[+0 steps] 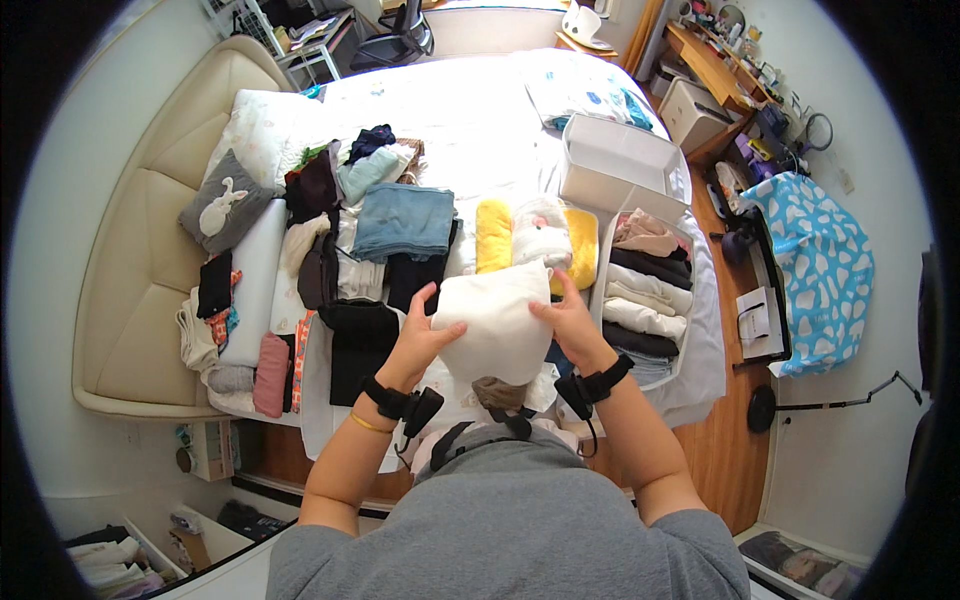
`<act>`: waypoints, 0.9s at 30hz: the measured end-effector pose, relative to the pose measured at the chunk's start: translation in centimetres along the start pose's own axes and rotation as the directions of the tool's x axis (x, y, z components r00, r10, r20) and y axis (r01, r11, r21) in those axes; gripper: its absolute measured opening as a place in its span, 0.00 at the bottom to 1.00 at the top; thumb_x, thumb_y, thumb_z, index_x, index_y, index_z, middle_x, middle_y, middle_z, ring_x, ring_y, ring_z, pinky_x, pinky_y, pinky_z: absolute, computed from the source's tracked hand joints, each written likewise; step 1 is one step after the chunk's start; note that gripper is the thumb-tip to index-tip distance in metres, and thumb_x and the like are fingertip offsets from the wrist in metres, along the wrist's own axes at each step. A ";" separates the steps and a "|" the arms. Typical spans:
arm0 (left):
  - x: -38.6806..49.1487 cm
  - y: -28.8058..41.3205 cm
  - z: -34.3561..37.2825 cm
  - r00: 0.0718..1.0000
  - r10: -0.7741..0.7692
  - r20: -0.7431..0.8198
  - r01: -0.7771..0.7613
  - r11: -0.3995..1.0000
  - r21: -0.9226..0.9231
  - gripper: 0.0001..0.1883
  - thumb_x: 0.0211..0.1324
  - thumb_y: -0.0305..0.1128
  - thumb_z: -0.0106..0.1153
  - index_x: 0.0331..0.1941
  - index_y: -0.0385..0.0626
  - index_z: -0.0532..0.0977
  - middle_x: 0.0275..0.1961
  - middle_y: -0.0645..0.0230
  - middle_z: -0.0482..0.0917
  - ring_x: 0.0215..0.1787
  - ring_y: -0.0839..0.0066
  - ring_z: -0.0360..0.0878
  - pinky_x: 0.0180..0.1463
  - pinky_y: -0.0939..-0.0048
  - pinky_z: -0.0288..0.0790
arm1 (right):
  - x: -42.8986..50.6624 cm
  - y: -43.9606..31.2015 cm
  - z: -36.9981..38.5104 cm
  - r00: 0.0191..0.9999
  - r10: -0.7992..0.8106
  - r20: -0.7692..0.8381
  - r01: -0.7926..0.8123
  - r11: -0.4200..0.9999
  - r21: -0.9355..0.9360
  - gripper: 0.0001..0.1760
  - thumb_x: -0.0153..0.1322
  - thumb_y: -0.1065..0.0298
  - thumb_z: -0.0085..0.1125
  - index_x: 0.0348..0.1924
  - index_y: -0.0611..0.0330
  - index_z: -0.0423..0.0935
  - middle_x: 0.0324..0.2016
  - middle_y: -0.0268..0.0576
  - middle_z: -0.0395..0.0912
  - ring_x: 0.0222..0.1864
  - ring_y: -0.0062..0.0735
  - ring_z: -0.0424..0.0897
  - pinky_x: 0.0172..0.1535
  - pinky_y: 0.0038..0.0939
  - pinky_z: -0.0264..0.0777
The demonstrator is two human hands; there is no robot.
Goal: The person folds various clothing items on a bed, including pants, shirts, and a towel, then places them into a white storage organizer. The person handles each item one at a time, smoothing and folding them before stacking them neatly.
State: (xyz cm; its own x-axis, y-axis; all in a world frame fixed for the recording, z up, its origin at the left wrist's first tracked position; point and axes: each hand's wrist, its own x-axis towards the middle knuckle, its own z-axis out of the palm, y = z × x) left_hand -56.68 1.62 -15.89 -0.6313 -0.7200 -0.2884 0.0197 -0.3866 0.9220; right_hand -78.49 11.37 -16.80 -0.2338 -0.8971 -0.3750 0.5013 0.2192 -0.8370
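Note:
A folded white cloth garment (495,319) is held up in front of me between both hands. My left hand (426,334) grips its left edge, thumb on top. The right edge is pinched by my right hand (564,319). Beyond the cloth lie a yellow folded fabric (493,236) and a rolled white one with a pink print (541,232). To the right, a white storage box (598,300) holds a row of folded clothes. Folded blue jeans (405,221) rest on a pile to the left, with folded black cloth (364,352) nearer me. A brown item (499,394) sits just below the held cloth.
An upright-walled white fabric bin (615,187) stands behind the filled box. Clothing piles, a grey rabbit cushion (225,202) and a white pillow (255,135) lie on the bed's left side. A blue patterned bag (817,277) and a black lamp base (761,409) are beyond the right edge.

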 end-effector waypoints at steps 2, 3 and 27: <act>0.0 0.1 0.2 0.995 0.026 0.094 -0.029 0.999 0.027 0.43 0.44 0.18 0.60 0.64 0.44 0.48 0.50 0.62 0.73 0.50 0.74 0.72 0.55 0.71 0.66 | -0.1 0.1 0.0 0.994 -0.081 0.073 0.081 0.997 -0.003 0.51 0.62 0.79 0.59 0.67 0.58 0.32 0.48 0.52 0.70 0.47 0.35 0.74 0.51 0.34 0.68; 0.0 0.1 0.3 0.987 0.047 0.155 -0.053 0.998 0.035 0.43 0.44 0.17 0.59 0.64 0.45 0.48 0.50 0.62 0.73 0.50 0.74 0.72 0.55 0.71 0.65 | -0.1 0.3 0.0 0.984 -0.124 0.129 0.125 0.992 0.002 0.52 0.61 0.79 0.60 0.67 0.58 0.31 0.49 0.52 0.69 0.47 0.35 0.74 0.51 0.33 0.67; -3.1 -17.4 -4.1 0.904 -0.420 -0.078 0.285 0.730 -0.622 0.23 0.58 0.36 0.52 0.56 0.43 0.61 0.52 0.59 0.72 0.52 0.66 0.72 0.53 0.62 0.70 | 0.4 16.0 5.8 0.792 0.022 0.611 0.606 0.096 -0.790 0.27 0.53 0.64 0.62 0.43 0.64 0.65 0.47 0.54 0.66 0.51 0.52 0.66 0.47 0.43 0.67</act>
State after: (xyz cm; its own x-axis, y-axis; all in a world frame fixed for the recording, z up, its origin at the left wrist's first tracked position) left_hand -51.87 8.21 -32.12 -0.5187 -0.5337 -0.6679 0.3165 -0.8456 0.4299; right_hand -65.74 12.28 -28.04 0.3344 -0.9397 -0.0717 -0.7516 -0.2201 -0.6219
